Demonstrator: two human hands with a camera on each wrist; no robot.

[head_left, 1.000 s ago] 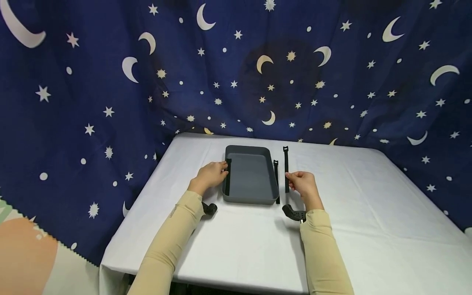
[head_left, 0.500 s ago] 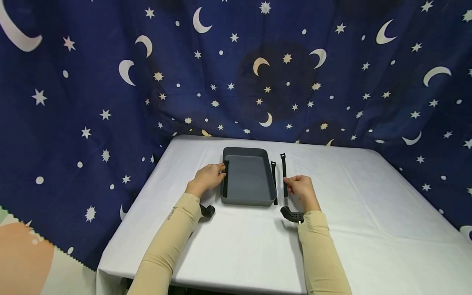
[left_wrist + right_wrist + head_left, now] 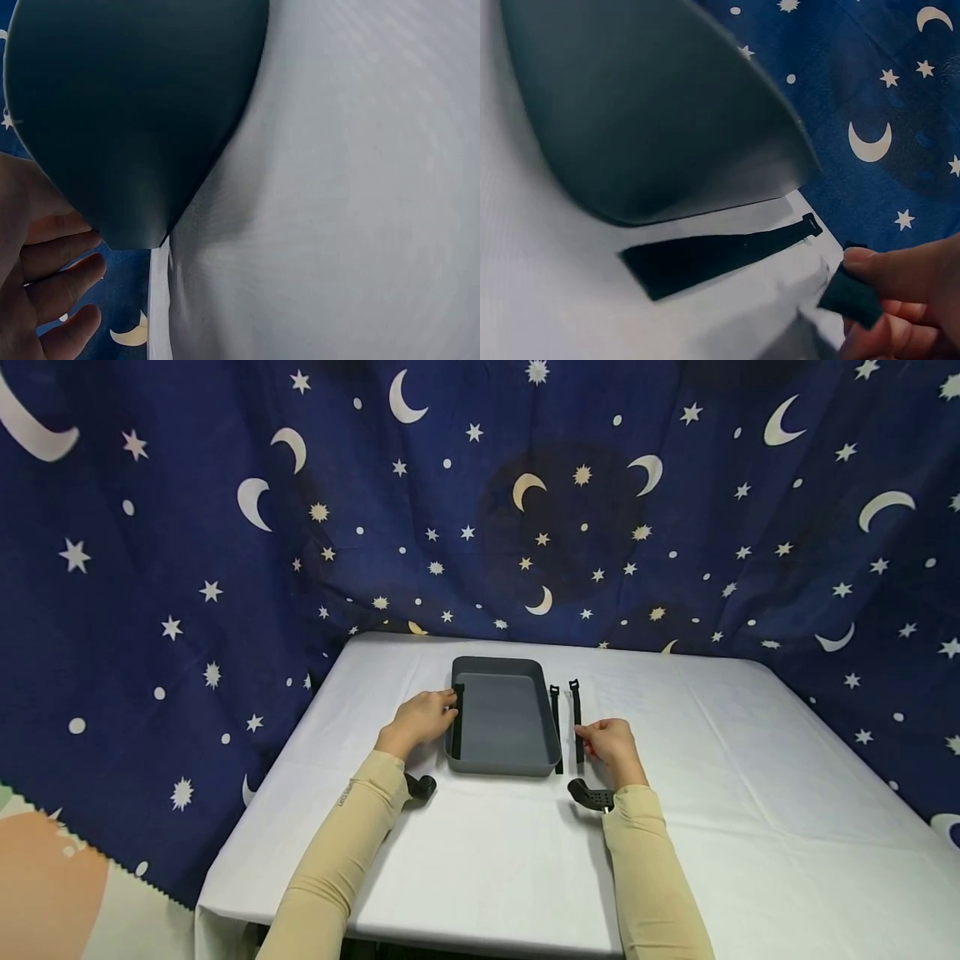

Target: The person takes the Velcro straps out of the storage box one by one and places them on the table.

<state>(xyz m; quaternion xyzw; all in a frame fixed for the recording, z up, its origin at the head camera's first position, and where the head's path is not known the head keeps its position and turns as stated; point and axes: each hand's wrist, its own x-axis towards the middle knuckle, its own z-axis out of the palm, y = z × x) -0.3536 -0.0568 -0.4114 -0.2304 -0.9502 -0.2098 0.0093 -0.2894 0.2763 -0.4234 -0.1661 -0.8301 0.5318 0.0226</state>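
Starry blue fabric (image 3: pixel 712 552) backs a white-covered counter (image 3: pixel 750 793) bearing a gray tray (image 3: pixel 506 718). At its left wall is the left hand (image 3: pixel 422 718) (whether its fingers pinch the inner strap (image 3: pixel 458 731), I cannot tell); the right hand (image 3: pixel 611 742) pinches the held strap (image 3: pixel 576 706) near the lying strap (image 3: pixel 556 710), right of the tray. A slack pinch could drop it askew.

Gray tray (image 3: pixel 502 769) on white table (image 3: pixel 495 860), left hand (image 3: pixel 422 718) at its edge, right hand (image 3: pixel 613 747) pinching black strap (image 3: pixel 577 708)
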